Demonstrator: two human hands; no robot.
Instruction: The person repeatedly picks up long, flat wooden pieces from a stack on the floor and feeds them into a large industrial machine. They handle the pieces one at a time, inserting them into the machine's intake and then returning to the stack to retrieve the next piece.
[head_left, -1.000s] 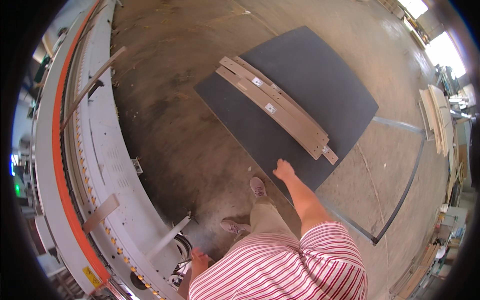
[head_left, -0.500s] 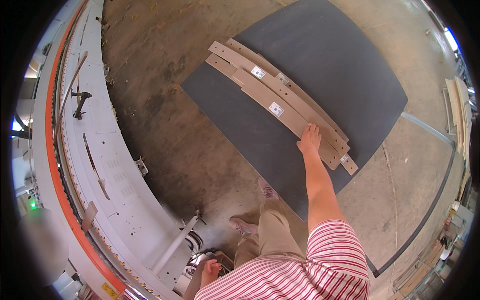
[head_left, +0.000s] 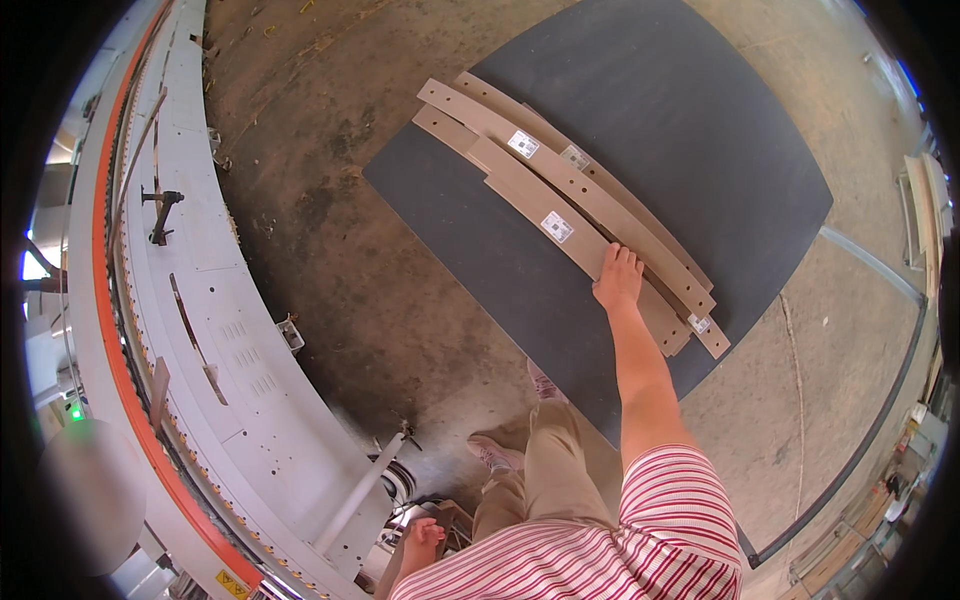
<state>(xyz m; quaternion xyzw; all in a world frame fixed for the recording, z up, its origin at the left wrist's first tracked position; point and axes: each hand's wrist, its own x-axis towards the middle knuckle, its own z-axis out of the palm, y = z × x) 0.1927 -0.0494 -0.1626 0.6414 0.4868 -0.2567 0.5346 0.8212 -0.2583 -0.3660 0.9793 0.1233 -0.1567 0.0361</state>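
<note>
Several long brown boards with drilled holes and white labels lie stacked on a dark grey panel (head_left: 725, 130). My right hand (head_left: 619, 280) grips the near labelled board (head_left: 530, 196), its fingers curled over the far edge. A narrow dark gap runs between that board and the holed board (head_left: 560, 165) beside it. Farther back, another holed board (head_left: 615, 190) is partly covered. Down by my waist, my left hand (head_left: 426, 534) hangs with loosely bent fingers slightly apart and nothing visible in it.
A long white machine (head_left: 235, 330) with an orange strip (head_left: 108, 330) runs along the left, a black clamp handle (head_left: 163, 215) on its top. A dark bar (head_left: 850, 490) stands at the right. Boards (head_left: 922, 215) lean at the far right.
My right fingers have curled over the near board's edge, and a gap has opened between it and the holed board beside it. The view has shifted slightly.
</note>
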